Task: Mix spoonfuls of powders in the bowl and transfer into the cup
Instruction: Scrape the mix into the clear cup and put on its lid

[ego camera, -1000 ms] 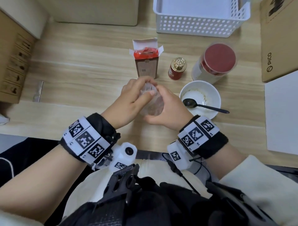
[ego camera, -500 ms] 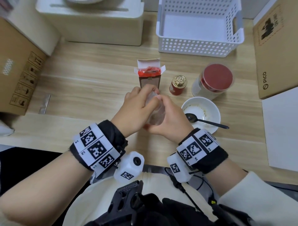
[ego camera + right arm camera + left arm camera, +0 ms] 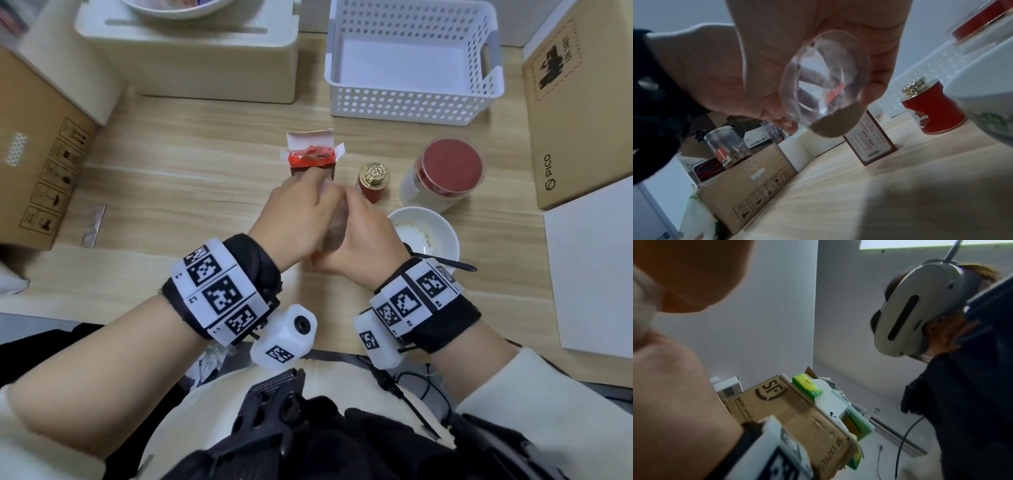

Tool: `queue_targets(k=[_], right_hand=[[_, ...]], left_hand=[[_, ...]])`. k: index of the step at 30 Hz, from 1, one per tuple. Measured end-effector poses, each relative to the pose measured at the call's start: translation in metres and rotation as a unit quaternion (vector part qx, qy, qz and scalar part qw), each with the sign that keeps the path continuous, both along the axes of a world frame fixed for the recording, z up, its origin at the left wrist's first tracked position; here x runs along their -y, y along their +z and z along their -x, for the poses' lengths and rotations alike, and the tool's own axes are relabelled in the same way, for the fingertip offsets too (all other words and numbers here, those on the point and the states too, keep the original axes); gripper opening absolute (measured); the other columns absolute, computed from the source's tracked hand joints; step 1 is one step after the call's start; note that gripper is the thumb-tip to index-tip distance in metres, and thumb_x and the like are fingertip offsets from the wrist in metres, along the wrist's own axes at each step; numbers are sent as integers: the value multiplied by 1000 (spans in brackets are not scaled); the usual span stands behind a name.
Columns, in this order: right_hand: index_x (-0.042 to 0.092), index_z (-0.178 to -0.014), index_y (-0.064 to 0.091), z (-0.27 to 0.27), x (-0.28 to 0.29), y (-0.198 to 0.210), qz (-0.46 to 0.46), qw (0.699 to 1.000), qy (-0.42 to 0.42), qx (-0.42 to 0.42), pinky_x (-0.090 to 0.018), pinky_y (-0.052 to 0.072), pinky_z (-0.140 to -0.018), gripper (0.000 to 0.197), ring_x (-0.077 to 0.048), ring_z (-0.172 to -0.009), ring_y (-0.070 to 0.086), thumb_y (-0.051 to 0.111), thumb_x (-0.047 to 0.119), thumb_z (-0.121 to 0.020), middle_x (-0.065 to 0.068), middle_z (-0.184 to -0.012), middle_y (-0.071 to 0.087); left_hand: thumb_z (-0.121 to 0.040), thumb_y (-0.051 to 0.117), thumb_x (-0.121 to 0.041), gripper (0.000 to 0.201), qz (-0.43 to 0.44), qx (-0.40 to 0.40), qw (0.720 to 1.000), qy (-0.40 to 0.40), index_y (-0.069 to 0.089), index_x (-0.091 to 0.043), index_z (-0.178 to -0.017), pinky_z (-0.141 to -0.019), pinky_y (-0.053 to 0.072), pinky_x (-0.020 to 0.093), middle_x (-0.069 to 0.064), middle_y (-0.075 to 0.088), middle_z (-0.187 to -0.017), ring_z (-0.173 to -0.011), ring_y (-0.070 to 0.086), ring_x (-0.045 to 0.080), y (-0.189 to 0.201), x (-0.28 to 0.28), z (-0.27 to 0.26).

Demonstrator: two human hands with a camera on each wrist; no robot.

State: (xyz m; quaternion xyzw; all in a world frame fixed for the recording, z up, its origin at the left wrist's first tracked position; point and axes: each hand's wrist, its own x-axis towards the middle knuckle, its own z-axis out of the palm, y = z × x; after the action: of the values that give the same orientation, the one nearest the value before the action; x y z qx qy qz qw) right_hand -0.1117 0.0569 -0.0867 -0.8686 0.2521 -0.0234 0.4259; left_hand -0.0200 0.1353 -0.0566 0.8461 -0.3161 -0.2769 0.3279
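Head view shows both hands clamped on a clear cup above the desk: the left hand wraps its top, the right hand cups its base. From the right wrist, brown powder lies in the tilted cup's low edge. At 3 o'clock of the hands sits the bowl, nearly bare, spoon across it. Mixing and transfer look done; probably only setting the cup down remains.
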Motion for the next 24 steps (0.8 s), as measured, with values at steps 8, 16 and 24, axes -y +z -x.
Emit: queue_targets(k=[8,16,24], right_hand=[[19,-113,45,-1,3,10,-70,995,5,67,-39,44,-90,77,-21,-109,50,75,45,-47,-2,-114,54],[33,-117,51,1,14,16,-282,951,-18,125,-54,44,-95,80,-23,-110,58,87,33,-45,-2,-114,62],[30,-105,54,-2,11,23,-267,953,-35,142,-47,50,-90,61,-17,-93,63,82,28,-50,3,-94,66]], left_hand=[[-79,36,-52,45,81,59,994,-41,51,-22,-109,-69,32,22,0,55,-95,-87,47,18,6,-12,-3],[-86,39,-44,52,136,151,970,-129,48,-10,-125,-95,30,18,2,58,-124,-109,51,17,26,-17,-13],[-90,36,-43,50,146,169,962,-154,49,-10,-125,-98,25,16,5,56,-126,-113,49,22,29,-16,-14]])
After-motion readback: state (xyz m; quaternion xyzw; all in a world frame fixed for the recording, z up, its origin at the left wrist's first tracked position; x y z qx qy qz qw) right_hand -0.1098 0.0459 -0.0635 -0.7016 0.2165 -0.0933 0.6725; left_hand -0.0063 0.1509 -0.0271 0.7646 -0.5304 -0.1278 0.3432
